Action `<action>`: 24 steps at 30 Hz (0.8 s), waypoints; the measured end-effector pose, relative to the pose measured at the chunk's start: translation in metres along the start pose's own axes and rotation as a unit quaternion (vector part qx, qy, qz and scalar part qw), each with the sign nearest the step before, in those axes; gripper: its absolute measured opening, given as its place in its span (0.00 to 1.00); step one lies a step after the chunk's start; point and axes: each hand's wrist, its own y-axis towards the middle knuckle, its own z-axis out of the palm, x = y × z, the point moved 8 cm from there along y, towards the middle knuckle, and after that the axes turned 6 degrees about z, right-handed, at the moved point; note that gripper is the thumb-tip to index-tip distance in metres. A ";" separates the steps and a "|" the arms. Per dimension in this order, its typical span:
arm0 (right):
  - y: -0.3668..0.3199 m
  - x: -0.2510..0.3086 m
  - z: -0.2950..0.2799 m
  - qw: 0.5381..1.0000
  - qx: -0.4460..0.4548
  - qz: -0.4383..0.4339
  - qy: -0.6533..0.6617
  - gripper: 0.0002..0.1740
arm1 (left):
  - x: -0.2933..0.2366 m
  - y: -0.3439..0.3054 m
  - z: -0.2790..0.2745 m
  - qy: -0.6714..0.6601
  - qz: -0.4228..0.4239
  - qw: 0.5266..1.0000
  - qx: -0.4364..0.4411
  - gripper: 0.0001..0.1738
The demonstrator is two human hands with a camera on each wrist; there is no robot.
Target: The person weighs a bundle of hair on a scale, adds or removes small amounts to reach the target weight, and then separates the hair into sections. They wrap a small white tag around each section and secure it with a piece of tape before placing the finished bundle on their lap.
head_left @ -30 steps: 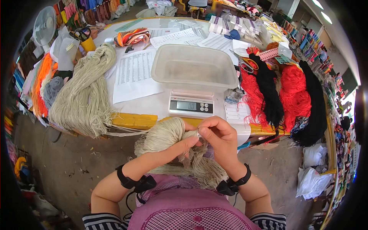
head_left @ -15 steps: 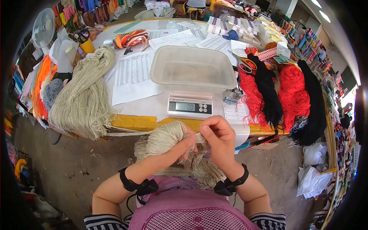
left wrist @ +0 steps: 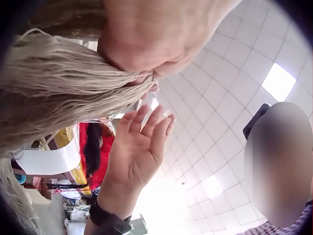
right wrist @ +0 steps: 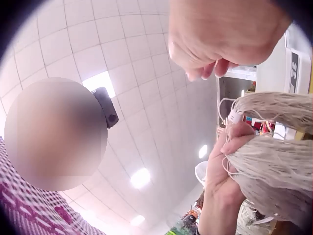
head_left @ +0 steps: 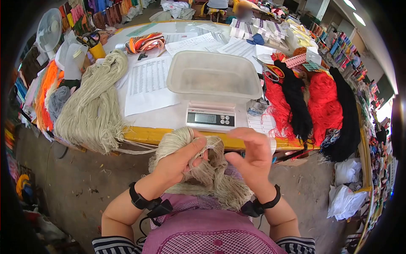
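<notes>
My left hand (head_left: 179, 161) grips a skein of beige yarn (head_left: 173, 142) near its gathered end, in front of the table edge. Loose strands of the skein hang down over the lap. In the right wrist view a small white tag (right wrist: 235, 117) shows on the strands by the left fingertips. Just right of the yarn, my right hand (head_left: 254, 158) is held up apart from it, fingers loosely bent and thumb spread. The left wrist view shows the right palm (left wrist: 132, 156) with nothing in it.
A digital scale (head_left: 210, 117) carries a clear plastic tub (head_left: 213, 94). Another beige yarn bundle (head_left: 91, 108) lies at the left over the yellow table edge (head_left: 148, 134). Printed sheets (head_left: 148, 80) lie behind. Red yarn (head_left: 325, 99), black yarn (head_left: 292, 95) and scissors (head_left: 274, 74) are at the right.
My right hand has let go of the yarn end, moved a little right and spread its fingers. The left hand has shifted slightly left, still holding the skein.
</notes>
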 end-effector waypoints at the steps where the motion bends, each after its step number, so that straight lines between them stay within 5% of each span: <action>1: 0.000 -0.002 -0.003 1.000 -0.003 -0.001 -0.001 0.15 | 0.003 -0.001 0.002 0.006 -0.015 1.000 0.007 0.09; 3: -0.002 -0.008 0.004 0.991 0.071 -0.007 -0.110 0.21 | 0.005 -0.002 0.005 0.012 -0.031 0.999 0.016 0.08; 6: -0.002 -0.019 0.005 0.995 0.049 0.082 -0.008 0.25 | 0.007 -0.005 0.010 0.049 -0.049 0.997 0.040 0.10; 16: -0.007 -0.033 0.002 0.990 0.047 0.123 -0.053 0.26 | 0.004 -0.005 0.008 0.015 -0.025 0.999 0.029 0.08; 21: -0.008 -0.009 0.013 0.964 0.087 -0.071 -0.240 0.22 | 0.008 0.000 0.002 -0.030 -0.028 0.999 0.021 0.07; 24: -0.009 -0.005 0.017 0.949 0.115 -0.115 -0.271 0.20 | 0.012 -0.002 0.006 -0.040 -0.069 0.996 0.030 0.06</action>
